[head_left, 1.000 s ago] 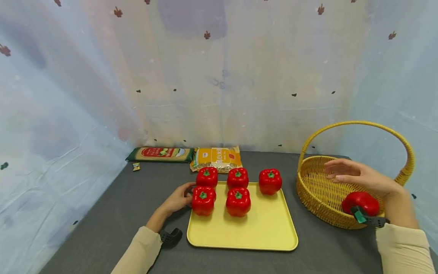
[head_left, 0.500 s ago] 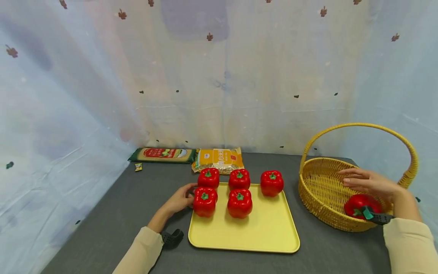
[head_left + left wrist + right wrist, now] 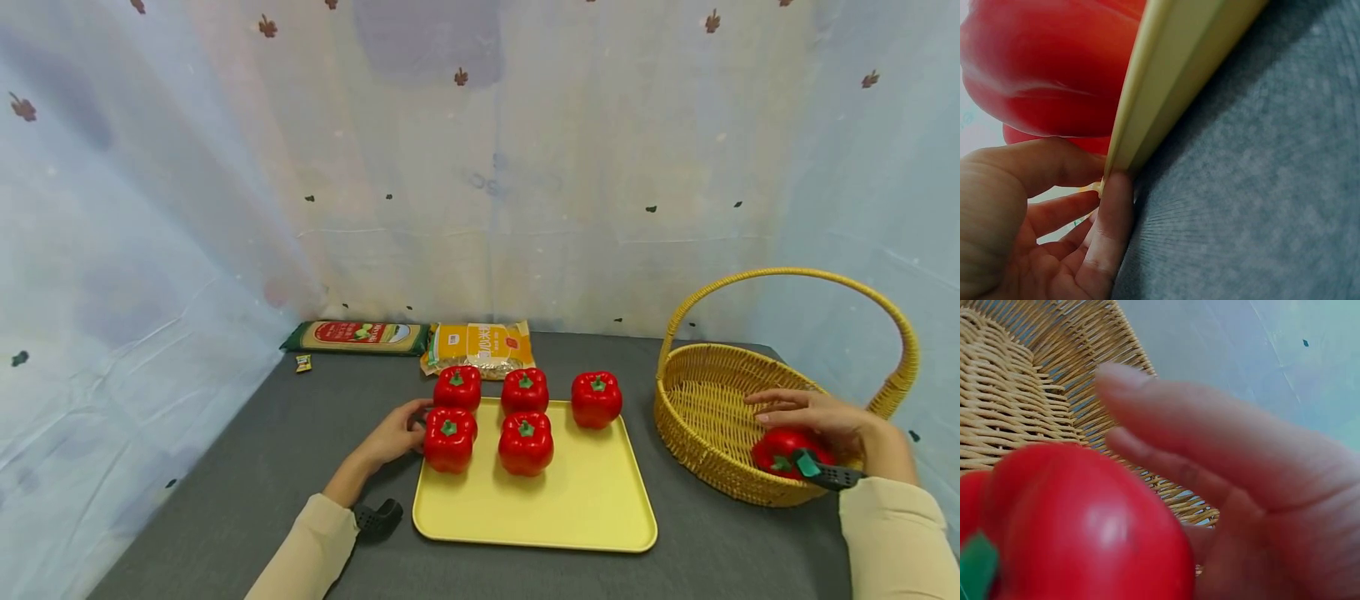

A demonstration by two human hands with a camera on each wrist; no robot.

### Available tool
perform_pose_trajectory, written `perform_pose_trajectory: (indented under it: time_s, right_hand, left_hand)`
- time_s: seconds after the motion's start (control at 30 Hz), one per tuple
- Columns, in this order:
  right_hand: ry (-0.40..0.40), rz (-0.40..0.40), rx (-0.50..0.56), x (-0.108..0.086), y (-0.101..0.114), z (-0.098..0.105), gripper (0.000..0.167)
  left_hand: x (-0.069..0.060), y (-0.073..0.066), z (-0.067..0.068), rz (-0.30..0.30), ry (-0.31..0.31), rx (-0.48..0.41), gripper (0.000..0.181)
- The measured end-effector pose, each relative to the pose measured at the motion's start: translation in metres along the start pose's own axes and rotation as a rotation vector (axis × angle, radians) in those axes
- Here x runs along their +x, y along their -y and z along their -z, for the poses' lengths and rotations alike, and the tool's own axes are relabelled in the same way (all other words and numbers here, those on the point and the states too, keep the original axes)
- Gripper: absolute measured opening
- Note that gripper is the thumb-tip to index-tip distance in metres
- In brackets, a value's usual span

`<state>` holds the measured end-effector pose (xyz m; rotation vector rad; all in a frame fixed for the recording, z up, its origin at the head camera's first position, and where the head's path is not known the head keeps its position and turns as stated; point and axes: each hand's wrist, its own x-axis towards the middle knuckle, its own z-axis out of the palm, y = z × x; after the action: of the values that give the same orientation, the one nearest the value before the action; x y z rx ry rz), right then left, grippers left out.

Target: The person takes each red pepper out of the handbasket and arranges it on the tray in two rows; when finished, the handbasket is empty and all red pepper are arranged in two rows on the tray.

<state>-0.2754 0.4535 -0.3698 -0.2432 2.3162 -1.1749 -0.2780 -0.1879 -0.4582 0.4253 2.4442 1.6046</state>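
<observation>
Several red bell peppers with green stems stand on a yellow tray [image 3: 551, 518], among them a front-left pepper [image 3: 449, 440]. At the tray's left side my left hand [image 3: 393, 433] pinches the rim between thumb [image 3: 1054, 162] and fingers, as the left wrist view shows. My right hand [image 3: 821, 414] is inside the yellow wicker basket [image 3: 697, 446], its fingers loosely bent above a red bell pepper [image 3: 787, 452] lying on its side. In the right wrist view a gap shows between the thumb and that pepper [image 3: 1091, 525]; the palm side is close to it, contact unclear.
The basket's tall arched handle [image 3: 783, 272] rises around the right hand. Behind the tray lie a yellow bag of grain [image 3: 480, 348] and a long green packet [image 3: 360, 336]. A small yellow sachet [image 3: 303, 363] is at the back left. A pale curtain [image 3: 480, 192] closes off the back.
My right hand has shifted right and lowered in the basket toward the pepper there, which has turned slightly. The left hand stays at the tray's rim.
</observation>
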Motion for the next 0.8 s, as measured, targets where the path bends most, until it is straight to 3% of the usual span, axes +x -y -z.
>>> perform_pose_trajectory:
  time_s: [0.17,0.4,0.6,0.8]
  right_hand:
    - [0.137,-0.006,0.062,0.001,-0.0015,0.0027,0.05]
    - [0.234,-0.004,0.061,0.0005,0.0008,0.0031,0.045]
    - [0.232,-0.041,0.087,0.0002,0.0006,0.001,0.044]
    - [0.164,-0.089,0.15,-0.0004,-0.0015,-0.0006,0.046]
  left_hand:
    - [-0.0007,-0.0015,0.0013,-0.009,0.0,0.003,0.054]
    - [0.0001,-0.0023,0.0009,0.0,0.0,0.004,0.054]
    - [0.0001,-0.0032,0.0009,0.002,0.004,0.008,0.054]
    - [0.0001,-0.0029,0.0003,0.001,0.004,0.004,0.053]
